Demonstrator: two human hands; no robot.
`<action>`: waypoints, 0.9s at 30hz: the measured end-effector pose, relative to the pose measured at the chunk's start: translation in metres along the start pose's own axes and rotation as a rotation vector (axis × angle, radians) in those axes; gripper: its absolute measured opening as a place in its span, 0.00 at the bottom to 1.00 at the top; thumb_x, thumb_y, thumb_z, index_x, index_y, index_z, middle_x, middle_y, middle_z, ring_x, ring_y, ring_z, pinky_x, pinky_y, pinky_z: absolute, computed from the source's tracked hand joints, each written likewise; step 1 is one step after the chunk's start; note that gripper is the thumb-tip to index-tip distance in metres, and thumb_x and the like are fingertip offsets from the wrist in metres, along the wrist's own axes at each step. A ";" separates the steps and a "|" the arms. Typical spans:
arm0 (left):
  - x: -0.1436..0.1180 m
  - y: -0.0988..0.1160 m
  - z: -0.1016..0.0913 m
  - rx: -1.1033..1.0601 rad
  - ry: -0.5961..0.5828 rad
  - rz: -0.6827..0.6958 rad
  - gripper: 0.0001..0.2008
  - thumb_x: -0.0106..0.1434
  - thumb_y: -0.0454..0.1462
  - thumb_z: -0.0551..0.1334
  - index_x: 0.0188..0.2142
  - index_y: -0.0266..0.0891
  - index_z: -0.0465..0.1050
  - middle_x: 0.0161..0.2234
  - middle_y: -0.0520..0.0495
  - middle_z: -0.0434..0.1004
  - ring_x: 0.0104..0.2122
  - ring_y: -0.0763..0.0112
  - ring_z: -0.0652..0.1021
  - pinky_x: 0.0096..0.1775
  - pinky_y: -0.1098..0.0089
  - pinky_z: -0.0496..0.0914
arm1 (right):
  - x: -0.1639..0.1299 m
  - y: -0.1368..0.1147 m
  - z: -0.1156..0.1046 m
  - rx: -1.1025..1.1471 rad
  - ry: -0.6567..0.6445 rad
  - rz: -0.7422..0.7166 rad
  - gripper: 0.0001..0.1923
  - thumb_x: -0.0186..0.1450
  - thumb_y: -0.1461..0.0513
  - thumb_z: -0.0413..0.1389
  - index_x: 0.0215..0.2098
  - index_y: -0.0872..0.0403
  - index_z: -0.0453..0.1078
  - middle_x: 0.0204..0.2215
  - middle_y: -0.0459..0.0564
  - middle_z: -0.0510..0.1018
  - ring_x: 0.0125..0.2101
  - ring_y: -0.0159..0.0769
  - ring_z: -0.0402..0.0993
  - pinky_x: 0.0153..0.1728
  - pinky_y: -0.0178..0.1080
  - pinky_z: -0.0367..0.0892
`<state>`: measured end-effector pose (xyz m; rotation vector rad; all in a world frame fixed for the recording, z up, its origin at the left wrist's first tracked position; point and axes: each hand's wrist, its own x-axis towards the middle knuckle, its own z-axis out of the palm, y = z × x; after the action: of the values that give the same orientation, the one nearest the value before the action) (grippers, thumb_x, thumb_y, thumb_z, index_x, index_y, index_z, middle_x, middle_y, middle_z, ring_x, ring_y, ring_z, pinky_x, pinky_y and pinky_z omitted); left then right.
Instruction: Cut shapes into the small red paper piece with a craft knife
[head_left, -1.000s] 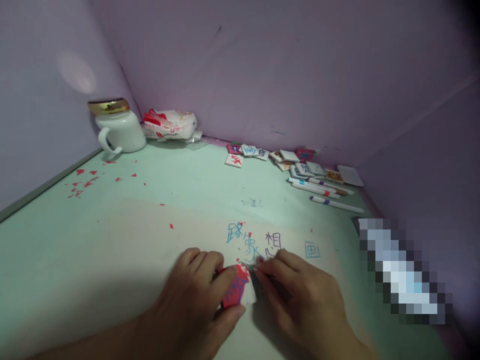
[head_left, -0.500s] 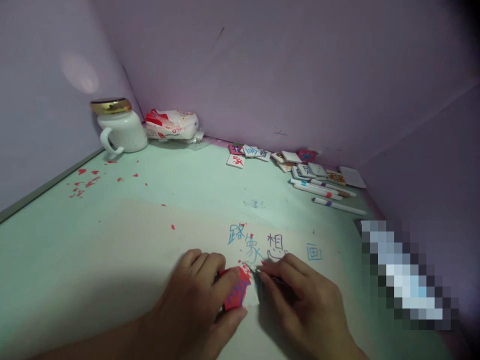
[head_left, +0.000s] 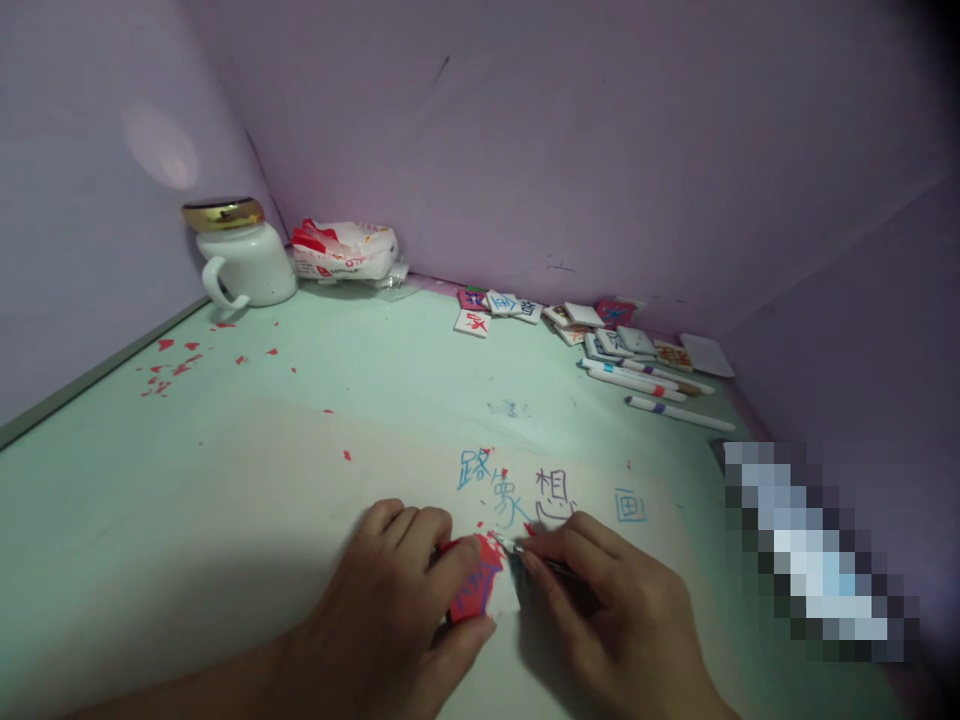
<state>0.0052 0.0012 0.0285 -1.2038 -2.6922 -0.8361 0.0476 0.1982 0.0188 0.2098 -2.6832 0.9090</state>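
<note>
Little has shifted over the last second: both hands sit in nearly the same spot at the near edge of the pale green table (head_left: 315,400), and only the right hand's slim dark tool has edged a touch upward along the tile's rim

The left hand (head_left: 397,600) is curled around a small square tile coated red with purple marks (head_left: 474,590), thumb below and fingers (head_left: 420,530) over the top, pinning it on the tabletop. The right hand (head_left: 607,610) is closed in a pen-like pinch on a thin dark tool with a metal tip (head_left: 525,555), whose point meets the tile's upper right edge. Whether it is a blade or a stylus cannot be told.

Judging by what lies about, the scraping is part done: the tile's right side already shows white, while most of its face is still red. Red flakes (head_left: 174,362) are scattered at the far left near the white ceramic mug with a gold lid (head_left: 244,262), and a few lie close to the hands. Blue and dark handwritten characters (head_left: 525,485) sit on the table just beyond the fingers.

At the back wall a loose heap of small square tiles (head_left: 592,325), some blank white and some marked, lies beside several white marker pens (head_left: 645,380). A red and white crumpled packet (head_left: 345,250) rests next to the mug
</note>
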 end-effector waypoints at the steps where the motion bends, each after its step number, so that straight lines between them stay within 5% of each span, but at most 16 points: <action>1: 0.000 0.000 0.000 0.006 -0.001 0.001 0.09 0.56 0.32 0.60 0.38 0.39 0.71 0.32 0.46 0.70 0.31 0.61 0.69 0.34 0.55 0.68 | 0.000 0.000 0.001 -0.004 -0.005 0.002 0.08 0.65 0.61 0.52 0.32 0.51 0.74 0.23 0.45 0.74 0.21 0.32 0.71 0.21 0.33 0.64; 15: -0.003 -0.003 0.005 0.033 -0.016 0.002 0.11 0.57 0.33 0.61 0.41 0.41 0.70 0.33 0.47 0.68 0.31 0.62 0.67 0.34 0.58 0.65 | -0.015 0.000 0.015 -0.153 0.127 -0.098 0.10 0.66 0.64 0.51 0.31 0.51 0.73 0.21 0.44 0.70 0.21 0.31 0.67 0.20 0.34 0.55; 27: -0.006 -0.003 0.006 0.063 0.011 0.003 0.11 0.56 0.36 0.62 0.40 0.42 0.69 0.33 0.48 0.70 0.31 0.62 0.68 0.36 0.58 0.64 | -0.003 -0.001 -0.006 -0.200 -0.076 -0.185 0.13 0.65 0.65 0.48 0.25 0.51 0.69 0.19 0.43 0.69 0.15 0.28 0.63 0.17 0.36 0.51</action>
<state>0.0083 -0.0017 0.0203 -1.1864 -2.6861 -0.7485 0.0519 0.2009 0.0230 0.4466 -2.7447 0.5847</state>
